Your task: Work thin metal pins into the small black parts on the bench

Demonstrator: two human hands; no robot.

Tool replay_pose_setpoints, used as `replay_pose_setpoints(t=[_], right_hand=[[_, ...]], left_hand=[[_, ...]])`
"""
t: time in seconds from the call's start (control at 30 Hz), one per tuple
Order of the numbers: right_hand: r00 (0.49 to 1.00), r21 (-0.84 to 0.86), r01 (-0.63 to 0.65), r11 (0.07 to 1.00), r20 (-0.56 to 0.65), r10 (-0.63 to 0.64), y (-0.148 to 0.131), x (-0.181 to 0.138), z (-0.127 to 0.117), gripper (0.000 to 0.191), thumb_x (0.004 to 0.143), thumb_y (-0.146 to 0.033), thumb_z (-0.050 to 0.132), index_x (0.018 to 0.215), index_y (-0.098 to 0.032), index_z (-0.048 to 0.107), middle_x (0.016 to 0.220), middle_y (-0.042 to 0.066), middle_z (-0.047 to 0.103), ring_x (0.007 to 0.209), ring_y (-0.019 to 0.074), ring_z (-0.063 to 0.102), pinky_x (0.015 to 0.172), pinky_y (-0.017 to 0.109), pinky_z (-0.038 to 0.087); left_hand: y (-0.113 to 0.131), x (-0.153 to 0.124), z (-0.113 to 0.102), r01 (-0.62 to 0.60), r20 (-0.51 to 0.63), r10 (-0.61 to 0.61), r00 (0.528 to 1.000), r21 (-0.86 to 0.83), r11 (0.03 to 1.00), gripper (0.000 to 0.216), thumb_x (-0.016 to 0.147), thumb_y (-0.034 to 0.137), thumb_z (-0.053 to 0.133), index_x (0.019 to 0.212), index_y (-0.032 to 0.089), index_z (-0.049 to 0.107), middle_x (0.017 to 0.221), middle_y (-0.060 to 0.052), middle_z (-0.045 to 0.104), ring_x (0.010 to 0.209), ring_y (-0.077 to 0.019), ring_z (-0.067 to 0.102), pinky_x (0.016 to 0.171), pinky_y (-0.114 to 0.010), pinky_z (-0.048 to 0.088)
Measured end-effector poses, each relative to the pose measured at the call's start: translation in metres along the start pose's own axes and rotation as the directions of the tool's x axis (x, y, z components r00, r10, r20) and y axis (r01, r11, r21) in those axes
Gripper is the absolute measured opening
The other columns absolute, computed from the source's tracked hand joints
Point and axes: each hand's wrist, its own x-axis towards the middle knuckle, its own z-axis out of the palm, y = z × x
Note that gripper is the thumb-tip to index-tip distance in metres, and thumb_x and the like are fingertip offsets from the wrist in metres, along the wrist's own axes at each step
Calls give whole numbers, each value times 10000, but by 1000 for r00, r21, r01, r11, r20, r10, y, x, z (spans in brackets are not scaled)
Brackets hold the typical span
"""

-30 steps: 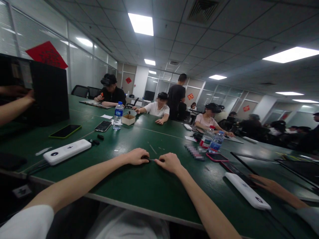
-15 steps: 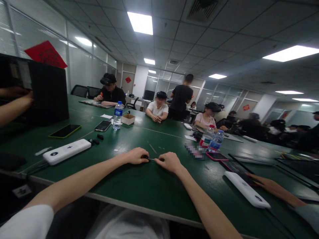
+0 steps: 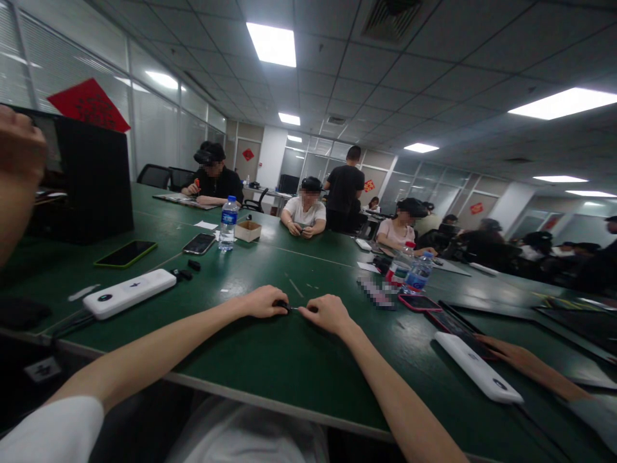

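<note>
Both my forearms rest across the green table (image 3: 270, 373), and my hands nearly meet at its middle. My left hand (image 3: 266, 302) is closed around a small black object (image 3: 281, 303), most of it hidden by the fingers. From that object a thin, pale, metal-looking tip (image 3: 294, 309) points to the right. At the tip's far end, the thumb and fingers of my right hand (image 3: 328, 313) are pinched together. Whether they grip the tip or something else tiny is too small to make out.
Left: a white power bank (image 3: 130, 294), phones, a water bottle (image 3: 228, 224), a small cardboard box (image 3: 248, 230) and a black box-like case (image 3: 91, 180). Right: bottles (image 3: 417, 273), phones, another power bank (image 3: 477, 366) and a co-worker's hand (image 3: 506, 350). Other people sit across the table.
My hands and the small object have stayed in place. At far left a co-worker's hand has risen. A seated person opposite has shifted their hands, and the standing person has turned and moved slightly left.
</note>
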Motion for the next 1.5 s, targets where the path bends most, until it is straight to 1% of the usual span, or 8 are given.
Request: replay_pose_setpoints(t=[0.27, 0.6, 0.8, 1.0, 1.23, 1.33, 1.5], right_hand=[[1000, -17, -16, 1000, -3, 16, 0, 0, 1, 589, 891, -659, 294, 910, -274, 739, 862, 38, 734, 812, 184, 656, 717, 252, 436], [1000, 13, -7, 1000, -26, 7, 1, 0, 2, 603, 887, -670, 288, 898, -272, 741, 847, 35, 731, 789, 178, 652, 702, 246, 431], [1000, 32, -24, 999, -3, 24, -1, -1, 0, 602, 882, -675, 295, 905, -270, 739, 855, 37, 731, 800, 177, 650, 718, 245, 431], [999, 39, 6, 999, -35, -4, 1, -1, 2, 612, 886, -671, 282, 867, -265, 739, 814, 34, 722, 747, 168, 640, 677, 238, 421], [1000, 16, -14, 1000, -7, 14, 0, 0, 2, 603, 886, -668, 290, 909, -271, 743, 855, 37, 730, 807, 177, 650, 714, 242, 429], [1000, 12, -21, 1000, -3, 21, 0, 0, 1, 601, 887, -666, 294, 903, -268, 743, 858, 36, 731, 800, 176, 652, 703, 240, 432], [1000, 13, 13, 1000, -26, -13, 2, -1, 2, 581, 895, -651, 299, 885, -273, 741, 832, 29, 730, 767, 172, 652, 671, 237, 426]], left_hand=[[2, 0, -1, -10, 3, 10, 1000, -4, 1000, 271, 860, 397, 572, 1047, 215, 645, 950, -48, 682, 853, -190, 626, 739, -257, 435], [2, 0, -2, -4, 11, 5, 1000, -12, 1000, 279, 862, 408, 571, 1056, 220, 642, 939, -48, 679, 824, -185, 623, 728, -257, 434], [0, 0, -1, -24, -4, 24, 1000, -3, 1000, 278, 869, 405, 563, 1064, 221, 636, 968, -46, 681, 862, -189, 626, 744, -260, 439], [1, -1, -1, -14, -3, 14, 1000, -18, 1000, 282, 864, 401, 573, 1063, 215, 642, 975, -52, 684, 871, -191, 629, 765, -261, 441], [4, -1, -3, -14, 3, 14, 1000, -11, 1000, 278, 866, 394, 570, 1055, 206, 653, 984, -52, 688, 879, -190, 630, 760, -251, 438], [5, -1, -4, -19, 4, 19, 1000, -11, 1000, 276, 869, 392, 567, 1055, 209, 656, 981, -49, 691, 875, -191, 632, 758, -251, 436], [6, -1, -5, -25, 8, 25, 1000, -10, 1000, 281, 874, 398, 562, 1067, 214, 652, 996, -48, 688, 872, -192, 631, 747, -255, 435]])
